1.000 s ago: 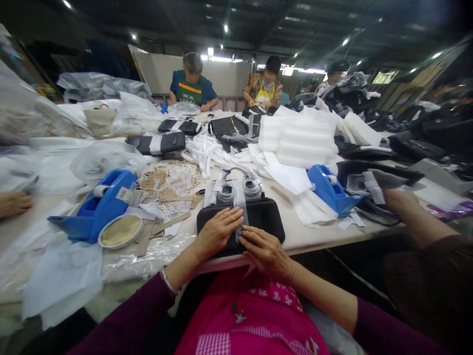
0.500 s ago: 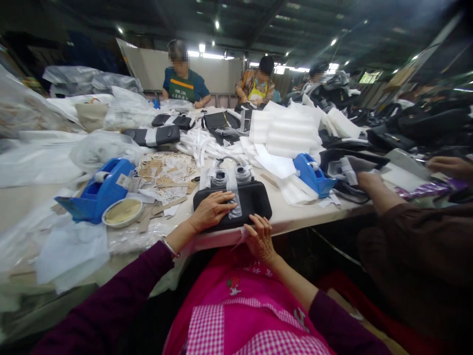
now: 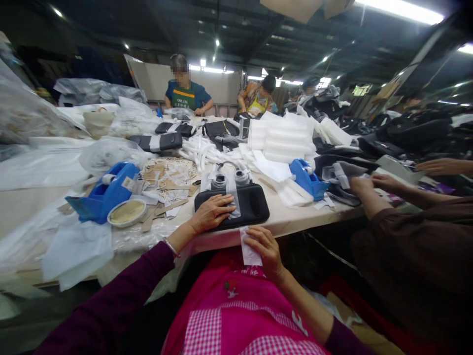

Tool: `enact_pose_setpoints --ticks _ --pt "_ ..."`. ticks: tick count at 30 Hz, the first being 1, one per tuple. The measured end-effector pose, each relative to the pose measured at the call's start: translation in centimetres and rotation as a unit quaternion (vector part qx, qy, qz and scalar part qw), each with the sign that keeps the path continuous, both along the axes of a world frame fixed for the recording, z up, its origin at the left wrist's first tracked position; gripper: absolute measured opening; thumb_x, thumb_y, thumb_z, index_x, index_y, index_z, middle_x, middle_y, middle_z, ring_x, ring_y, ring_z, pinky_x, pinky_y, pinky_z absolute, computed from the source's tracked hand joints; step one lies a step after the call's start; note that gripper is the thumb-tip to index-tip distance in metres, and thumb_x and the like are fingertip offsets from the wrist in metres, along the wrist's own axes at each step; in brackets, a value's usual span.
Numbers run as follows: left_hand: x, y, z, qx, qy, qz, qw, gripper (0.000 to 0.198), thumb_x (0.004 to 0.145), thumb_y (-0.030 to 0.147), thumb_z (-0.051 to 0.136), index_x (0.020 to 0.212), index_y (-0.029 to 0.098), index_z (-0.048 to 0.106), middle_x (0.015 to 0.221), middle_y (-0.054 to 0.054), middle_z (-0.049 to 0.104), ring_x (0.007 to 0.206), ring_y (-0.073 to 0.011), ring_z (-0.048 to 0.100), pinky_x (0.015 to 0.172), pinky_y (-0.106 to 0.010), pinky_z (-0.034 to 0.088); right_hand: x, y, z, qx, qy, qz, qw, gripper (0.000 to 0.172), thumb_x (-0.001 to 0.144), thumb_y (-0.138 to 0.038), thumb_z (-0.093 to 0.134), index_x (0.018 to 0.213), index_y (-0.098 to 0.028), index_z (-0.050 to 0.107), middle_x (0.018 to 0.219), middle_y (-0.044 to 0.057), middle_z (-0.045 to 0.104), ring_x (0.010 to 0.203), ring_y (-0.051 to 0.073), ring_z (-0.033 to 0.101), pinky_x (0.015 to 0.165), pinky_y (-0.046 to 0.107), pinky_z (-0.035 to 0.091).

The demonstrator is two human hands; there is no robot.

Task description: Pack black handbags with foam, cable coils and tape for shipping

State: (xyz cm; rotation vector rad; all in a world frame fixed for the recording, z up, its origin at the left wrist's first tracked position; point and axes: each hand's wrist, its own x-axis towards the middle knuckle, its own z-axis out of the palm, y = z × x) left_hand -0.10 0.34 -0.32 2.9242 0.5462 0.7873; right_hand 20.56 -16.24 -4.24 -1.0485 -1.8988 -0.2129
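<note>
- My left hand [image 3: 212, 213] lies flat with the fingers spread, palm down on the black case [image 3: 253, 207].
- The case lies flat at the near edge of the tabletop [image 3: 295, 217], under that hand and just beyond my right hand.
- A clear strip [image 3: 232, 195] crosses the top of the case, and my left fingertips touch it.
- My right hand [image 3: 264, 249] sits just below the tabletop edge, over the pink apron [image 3: 236, 305]. It is closed on a white slip [image 3: 248, 252], pinched between thumb and fingers.
- The slip stands up from that grip, its upper end close to the case's near edge.
- Left of my left hand sits a round tin [image 3: 127, 213], with a blue tape dispenser [image 3: 105, 192] touching it on the far side.
- Well to the right of my right hand, a co-worker's hand [image 3: 364, 185] rests at the tabletop. A second dispenser [image 3: 306, 177] stands between it and the case.
</note>
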Motion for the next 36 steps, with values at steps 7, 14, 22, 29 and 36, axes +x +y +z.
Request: enact_pose_setpoints --ticks 7,14,22,29,36 --pt "0.0 0.0 0.1 -0.005 -0.009 0.005 1.0 0.03 0.091 0.028 0.055 0.119 0.027 0.065 0.139 -0.007 0.053 0.133 -0.0212 0.045 0.111 -0.046 0.034 -2.5 -1.7 1.1 0.013 -0.076 0.058 0.995 0.025 0.091 -0.009 0.045 0.1 -0.018 0.066 0.093 0.007 0.072 0.093 0.019 0.065 0.084 0.037 0.053" --pt "0.1 0.1 0.1 -0.014 -0.016 0.007 1.0 0.029 0.091 0.029 0.054 0.119 0.028 0.065 0.139 -0.007 0.053 0.133 -0.0209 0.044 0.111 -0.045 0.035 -5.2 -1.7 2.2 -0.004 -0.067 0.05 0.996 0.029 0.09 -0.007 0.04 0.093 -0.018 0.067 0.087 0.006 0.073 0.087 0.016 0.067 0.077 0.031 0.053" --pt "0.2 0.2 -0.3 -0.007 -0.023 0.005 1.0 0.03 0.091 0.03 0.055 0.119 0.028 0.065 0.139 -0.007 0.053 0.133 -0.022 0.044 0.111 -0.046 0.035 -5.5 -2.8 1.6 -0.021 -0.041 0.031 0.998 0.031 0.087 -0.003 0.042 0.096 -0.018 0.067 0.093 0.005 0.074 0.093 0.018 0.068 0.085 0.034 0.054" --pt "0.2 0.0 -0.3 -0.014 -0.032 0.013 0.999 0.03 0.09 0.03 0.056 0.119 0.028 0.065 0.139 -0.007 0.054 0.133 -0.0224 0.045 0.11 -0.046 0.034 -4.7 -1.2 6.4 -0.065 0.002 0.055 0.996 0.035 0.087 -0.004 0.04 0.092 -0.022 0.069 0.086 0.002 0.073 0.082 0.015 0.068 0.09 0.034 0.053" --pt "-0.1 -0.1 -0.3 -0.019 -0.041 0.009 0.999 0.025 0.089 0.026 0.055 0.111 0.026 0.066 0.135 -0.006 0.057 0.129 -0.023 0.048 0.112 -0.045 0.034 -2.1 12.8 9.9 -0.138 0.068 -0.032 0.988 0.019 0.082 -0.018 0.059 0.07 -0.023 0.073 0.073 0.001 0.061 0.076 0.016 0.058 0.069 0.028 0.047"
